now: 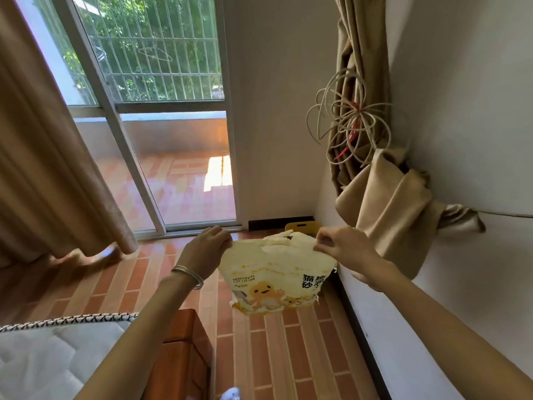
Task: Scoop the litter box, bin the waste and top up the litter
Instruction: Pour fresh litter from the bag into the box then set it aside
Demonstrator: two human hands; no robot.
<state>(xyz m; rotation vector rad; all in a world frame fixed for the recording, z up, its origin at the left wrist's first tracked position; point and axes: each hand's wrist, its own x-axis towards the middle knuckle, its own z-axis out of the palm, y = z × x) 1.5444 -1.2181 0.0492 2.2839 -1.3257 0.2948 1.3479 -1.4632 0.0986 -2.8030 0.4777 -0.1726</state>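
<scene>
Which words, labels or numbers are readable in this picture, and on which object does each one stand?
"BENTONITE CAT LITTER": on the front of the litter bag, left side.
"猫砂": same bag, right side.
Characters beside it and small print below the English: unreadable.

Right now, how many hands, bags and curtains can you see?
Hands: 2, left hand and right hand
Bags: 1, litter bag
Curtains: 2, loose curtain and bunched curtain
Total: 5
</scene>
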